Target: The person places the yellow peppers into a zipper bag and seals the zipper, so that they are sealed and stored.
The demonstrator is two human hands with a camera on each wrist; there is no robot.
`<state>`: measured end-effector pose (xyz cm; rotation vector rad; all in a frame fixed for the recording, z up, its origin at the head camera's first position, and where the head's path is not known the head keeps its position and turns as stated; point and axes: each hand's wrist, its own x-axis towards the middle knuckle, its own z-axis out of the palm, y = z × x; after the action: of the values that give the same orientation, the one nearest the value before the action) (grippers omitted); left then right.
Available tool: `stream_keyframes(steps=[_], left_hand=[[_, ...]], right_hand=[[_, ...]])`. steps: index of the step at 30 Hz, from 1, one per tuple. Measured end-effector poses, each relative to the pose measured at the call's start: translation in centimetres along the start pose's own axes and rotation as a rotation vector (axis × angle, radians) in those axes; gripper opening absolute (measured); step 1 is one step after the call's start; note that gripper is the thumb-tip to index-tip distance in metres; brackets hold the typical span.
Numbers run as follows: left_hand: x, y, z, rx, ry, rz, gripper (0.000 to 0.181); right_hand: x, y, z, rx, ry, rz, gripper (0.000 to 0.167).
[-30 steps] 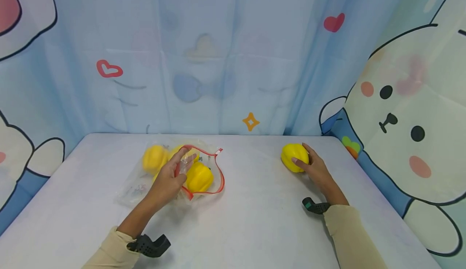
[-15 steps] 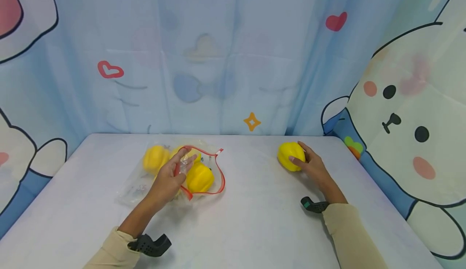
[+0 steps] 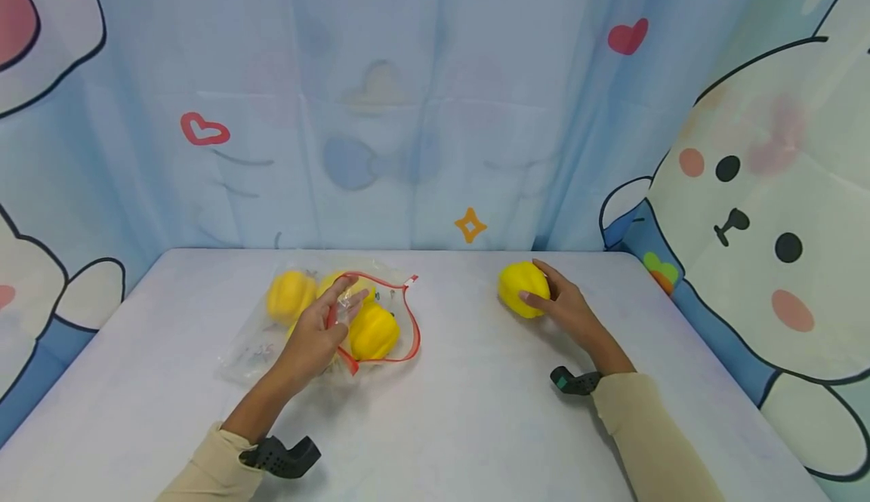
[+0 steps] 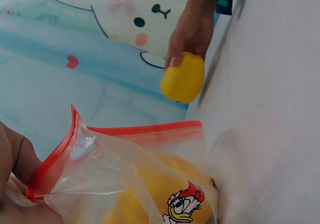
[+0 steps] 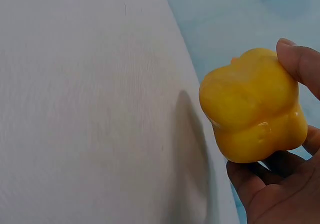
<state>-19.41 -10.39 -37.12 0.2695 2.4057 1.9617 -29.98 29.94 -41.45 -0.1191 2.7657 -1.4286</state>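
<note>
My right hand (image 3: pixel 566 304) grips a yellow bell pepper (image 3: pixel 522 291) between thumb and fingers, to the right of the table's middle. In the right wrist view the lobed pepper (image 5: pixel 252 106) is held above the tabletop, its shadow beside it. On the left lies a clear zip bag (image 3: pixel 254 351) with a red-edged mouth that gapes toward the right. Several yellow bell peppers (image 3: pixel 374 332) are inside it. My left hand (image 3: pixel 316 336) pinches the bag's rim and keeps the mouth apart. The left wrist view shows the red zip edge (image 4: pixel 150 129) and a printed cartoon duck on the plastic.
A white-covered table (image 3: pixel 448 426) reaches to a light blue curtain (image 3: pixel 381 109) at the back. A printed bunny panel (image 3: pixel 734 260) hangs along the right side. Each wrist wears a black camera mount (image 3: pixel 282 458).
My right hand has carried the pepper leftward, toward the bag. The left hand and the bag have stayed almost still.
</note>
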Motion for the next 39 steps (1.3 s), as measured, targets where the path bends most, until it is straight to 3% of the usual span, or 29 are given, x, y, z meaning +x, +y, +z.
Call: stream_keyframes(steps=[16, 30, 39], left_hand=[[0.0, -0.2, 0.0, -0.017, -0.024, 0.020, 0.067], [-0.1, -0.4, -0.1, 0.032, -0.011, 0.026, 0.066], [-0.3, -0.3, -0.3, 0.048, -0.025, 0.065, 0.067]], right_hand=[[-1.6, -5.2, 1.7, 0.132, -0.103, -0.208, 0.078], [-3.9, -8.6, 4.2, 0.184, -0.230, -0.321, 0.075], [-5.0, -10.3, 5.3, 0.237, -0.314, -0.398, 0.073]])
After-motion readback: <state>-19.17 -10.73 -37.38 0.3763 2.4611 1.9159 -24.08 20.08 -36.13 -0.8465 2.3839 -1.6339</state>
